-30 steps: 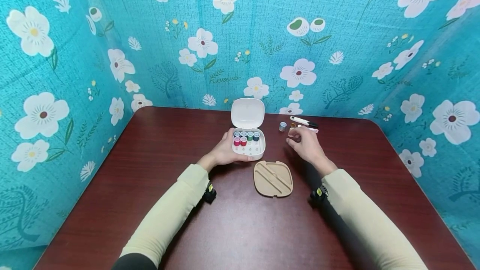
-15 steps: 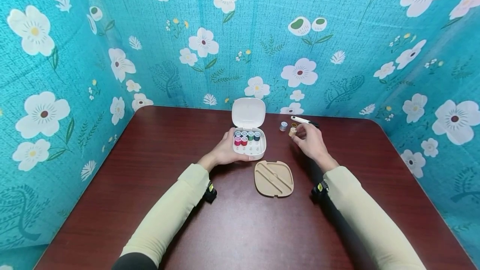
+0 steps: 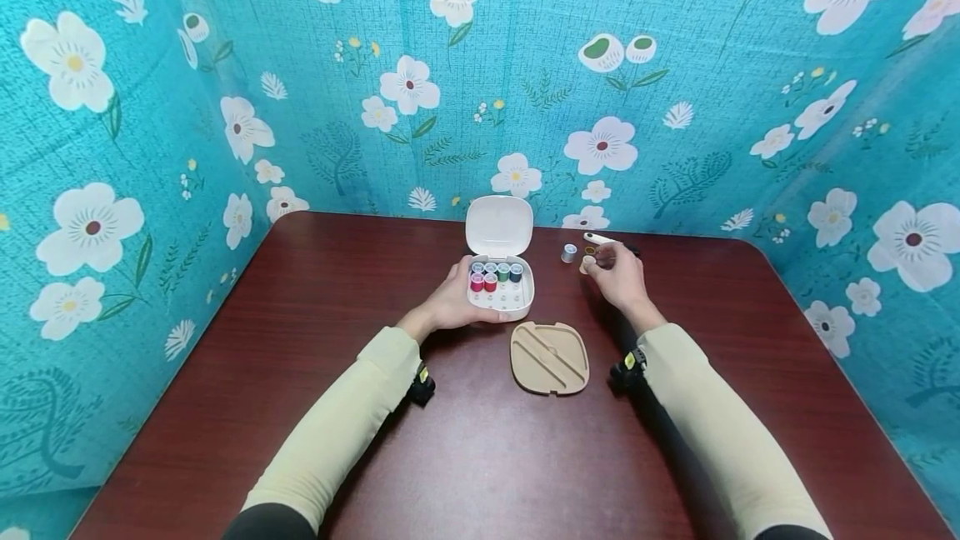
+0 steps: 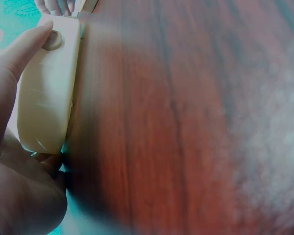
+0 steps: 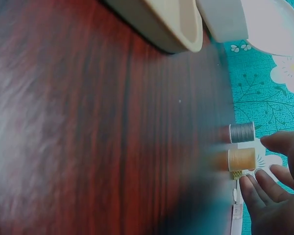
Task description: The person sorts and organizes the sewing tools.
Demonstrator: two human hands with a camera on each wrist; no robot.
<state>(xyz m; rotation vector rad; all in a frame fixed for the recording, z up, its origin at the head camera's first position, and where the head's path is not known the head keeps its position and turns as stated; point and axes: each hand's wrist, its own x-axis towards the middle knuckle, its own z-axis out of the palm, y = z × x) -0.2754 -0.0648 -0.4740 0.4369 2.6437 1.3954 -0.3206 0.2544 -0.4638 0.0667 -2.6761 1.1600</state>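
My left hand [image 3: 453, 298] grips the left side of a white sewing box [image 3: 522, 312], its thumb along the front by a round button [image 4: 52, 41]. Inside, several thread spools stand in rows, among them a pink spool [image 3: 477, 282], a red spool [image 3: 491, 282] and a green spool [image 3: 504, 272]. My right hand [image 3: 621, 277] is beside a beige thread spool [image 3: 587, 266]. In the right wrist view, thumb and fingers are spread around this upright spool [image 5: 242, 159], with gaps showing. A grey thread spool [image 5: 242, 132] stands next to it.
A tan grooved tray [image 3: 534, 369] lies in front of the box, whose white lid [image 3: 499, 225] stands raised. Behind my right hand are a white-handled tool [image 3: 597, 238] and a small gold-coloured item [image 3: 590, 251]. A floral curtain [image 3: 337, 65] borders the table [image 3: 337, 273].
My right hand shifted slightly right and back, uncovering the beige spool, then came in again close beside it. My left hand keeps its grip on the box.
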